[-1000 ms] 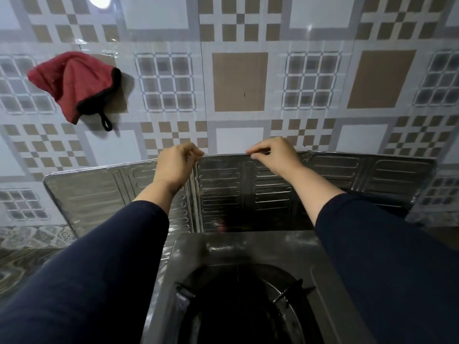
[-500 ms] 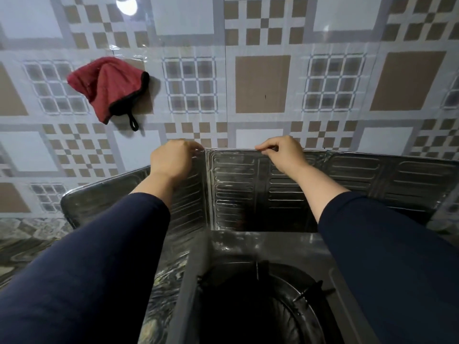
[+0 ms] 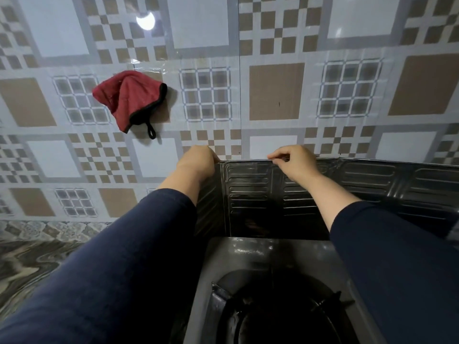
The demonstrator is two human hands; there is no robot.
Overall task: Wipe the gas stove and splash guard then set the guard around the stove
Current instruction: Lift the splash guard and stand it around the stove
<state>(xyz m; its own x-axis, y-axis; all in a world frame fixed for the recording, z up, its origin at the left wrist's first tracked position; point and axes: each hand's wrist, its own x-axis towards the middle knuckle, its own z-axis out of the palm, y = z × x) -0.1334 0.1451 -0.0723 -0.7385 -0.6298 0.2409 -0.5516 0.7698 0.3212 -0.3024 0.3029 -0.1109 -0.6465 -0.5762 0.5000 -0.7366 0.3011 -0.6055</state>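
Tiled wall [image 3: 277, 90] behind hand-held splash guard [image 3: 250, 192]

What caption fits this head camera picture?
Both hands, left and right, grip the splash guard behind the gas stove.

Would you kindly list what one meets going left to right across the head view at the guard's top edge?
Red cloth → left hand → right hand → the guard's right panel.

Your left hand [image 3: 198, 161] and right hand [image 3: 295, 162] were bare; both forearms wore plain dark navy long sleeves [image 3: 119, 281], pushed partway up, unmarked.
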